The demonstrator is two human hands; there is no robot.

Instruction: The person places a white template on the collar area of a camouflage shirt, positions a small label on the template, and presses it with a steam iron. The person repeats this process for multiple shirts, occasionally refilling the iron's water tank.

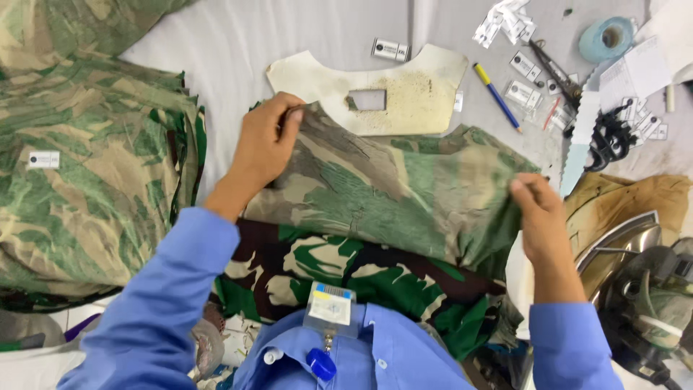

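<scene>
Gripping camouflage cloth (404, 191) between left hand (263, 144), right hand (538, 217).

Fabric piece (390, 188) in front of me, my left hand (263, 148) on its far-left corner, right hand (538, 217) on its right edge. Cardboard template (411, 94) just behind it. Fabric stack (86, 166) left. Iron (635, 282) right; pencil (497, 96), scissors (610, 137), tape roll (606, 38) far right.

I see a camouflage fabric piece (393, 191), green, tan and brown, lying rumpled just below the cream cardboard template (375, 90). Its far edge overlaps that template's lower rim.
</scene>
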